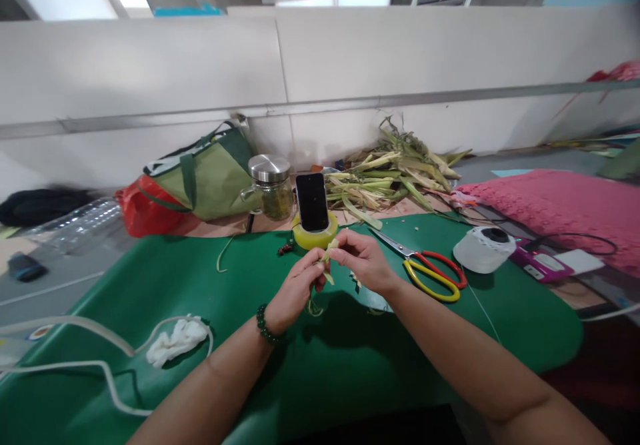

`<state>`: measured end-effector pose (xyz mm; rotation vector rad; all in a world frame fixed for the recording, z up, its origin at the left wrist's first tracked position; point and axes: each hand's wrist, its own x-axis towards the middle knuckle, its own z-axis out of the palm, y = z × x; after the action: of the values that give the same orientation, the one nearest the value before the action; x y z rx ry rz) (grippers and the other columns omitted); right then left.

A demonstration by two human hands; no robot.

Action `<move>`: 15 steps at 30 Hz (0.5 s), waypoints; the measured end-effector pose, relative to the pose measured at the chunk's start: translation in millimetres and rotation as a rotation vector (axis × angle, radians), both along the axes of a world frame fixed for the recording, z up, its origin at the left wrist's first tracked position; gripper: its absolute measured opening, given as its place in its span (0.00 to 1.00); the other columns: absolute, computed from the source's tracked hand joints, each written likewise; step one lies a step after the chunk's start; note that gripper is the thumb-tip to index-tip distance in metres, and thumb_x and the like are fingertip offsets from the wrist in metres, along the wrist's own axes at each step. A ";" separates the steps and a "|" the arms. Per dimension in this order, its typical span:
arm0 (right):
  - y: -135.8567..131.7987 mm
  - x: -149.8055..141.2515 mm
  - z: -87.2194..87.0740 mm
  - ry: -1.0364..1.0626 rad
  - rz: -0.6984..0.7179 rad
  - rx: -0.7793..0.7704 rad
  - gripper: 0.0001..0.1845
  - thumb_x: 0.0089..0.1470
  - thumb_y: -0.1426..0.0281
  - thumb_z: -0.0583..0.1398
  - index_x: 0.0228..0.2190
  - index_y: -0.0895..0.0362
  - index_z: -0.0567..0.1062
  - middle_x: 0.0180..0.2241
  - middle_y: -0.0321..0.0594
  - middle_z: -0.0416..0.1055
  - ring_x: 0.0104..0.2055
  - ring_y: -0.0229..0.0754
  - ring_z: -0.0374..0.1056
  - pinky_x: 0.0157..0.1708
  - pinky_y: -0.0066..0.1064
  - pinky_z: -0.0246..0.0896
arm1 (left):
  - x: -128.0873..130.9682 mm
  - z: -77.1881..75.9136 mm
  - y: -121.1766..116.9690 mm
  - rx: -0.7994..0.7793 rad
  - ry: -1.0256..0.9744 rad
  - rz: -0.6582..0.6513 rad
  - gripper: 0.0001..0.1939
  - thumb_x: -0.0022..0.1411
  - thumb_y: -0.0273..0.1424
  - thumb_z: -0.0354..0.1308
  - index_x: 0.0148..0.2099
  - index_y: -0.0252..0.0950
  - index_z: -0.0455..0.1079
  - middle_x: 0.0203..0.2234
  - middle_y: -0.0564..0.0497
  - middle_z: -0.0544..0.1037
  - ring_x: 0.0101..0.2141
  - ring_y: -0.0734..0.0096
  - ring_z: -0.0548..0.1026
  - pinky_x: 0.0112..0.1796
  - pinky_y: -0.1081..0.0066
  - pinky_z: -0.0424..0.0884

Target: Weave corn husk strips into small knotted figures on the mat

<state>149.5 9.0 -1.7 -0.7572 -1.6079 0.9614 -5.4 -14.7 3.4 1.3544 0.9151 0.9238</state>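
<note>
Pale-green strip (331, 248), one: your left hand (294, 290) and right hand (367, 263) are pinching it close together, its length running roughly away from you, scissors (409, 253) lying rightward.

Brightness: moderate, glare at top
Shadow: dark, beneath the hands (331, 265)
Edges: curved, smeared
Background: soft
Mat (240, 372): faint sheen

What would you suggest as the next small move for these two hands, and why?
Perhaps the right hand should gently fold in the loose end of the pale green strip, as the left hand seems to pinch it too and that end pokes out below the fingertips.
</note>
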 end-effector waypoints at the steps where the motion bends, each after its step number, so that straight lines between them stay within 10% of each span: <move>1: 0.2 0.2 0.2 -0.008 -0.006 0.003 0.11 0.51 0.65 0.60 0.23 0.58 0.68 0.22 0.33 0.62 0.24 0.33 0.57 0.24 0.25 0.53 | 0.4 -0.4 -0.6 -0.008 -0.008 0.004 0.10 0.55 0.38 0.52 0.30 0.37 0.61 0.21 0.57 0.58 0.24 0.75 0.58 0.27 0.74 0.59; 15: 9.0 4.3 -1.9 0.013 0.014 -0.073 0.10 0.48 0.64 0.61 0.23 0.58 0.69 0.22 0.32 0.63 0.23 0.32 0.58 0.25 0.26 0.56 | 1.8 0.9 0.7 0.039 -0.055 0.012 0.15 0.59 0.43 0.56 0.30 0.36 0.66 0.26 0.54 0.66 0.27 0.75 0.65 0.31 0.74 0.63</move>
<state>153.8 18.0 -3.6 -0.7889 -1.5758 1.0372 -3.6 -14.0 4.3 1.3513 0.8683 0.9882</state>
